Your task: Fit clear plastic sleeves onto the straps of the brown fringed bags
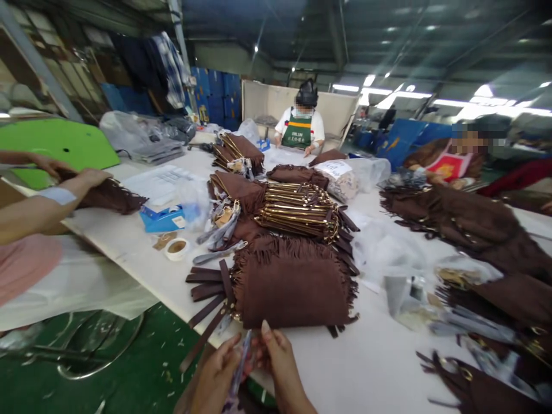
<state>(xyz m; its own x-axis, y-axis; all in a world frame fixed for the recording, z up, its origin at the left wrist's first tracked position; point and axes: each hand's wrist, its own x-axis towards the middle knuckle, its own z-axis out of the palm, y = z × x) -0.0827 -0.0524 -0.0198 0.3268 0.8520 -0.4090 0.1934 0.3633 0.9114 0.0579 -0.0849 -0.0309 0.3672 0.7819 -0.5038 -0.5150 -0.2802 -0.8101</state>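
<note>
Head view, nearest first: at the table's front edge the left hand (218,374) and the right hand (278,359) meet, fingertips pinched together on a thin clear plastic strip (241,362), perhaps a small sleeve or wrapper, too blurred to tell which. I judge the step to be fingering this strip apart or open, so the next move would call for a firm pinch on each side and a careful pull. Just beyond the hands lies a brown fringed suede bag (293,284), its dark straps (209,293) fanned out to the left. Farther along the white table (366,368) stand stacks of like bags with gold handles (297,210), a tape roll (176,248), a blue box (161,218) and loose plastic bags. At left another person's arms (43,201) rest on a bag; two more workers sit at the far end of a dim workshop hall.
</note>
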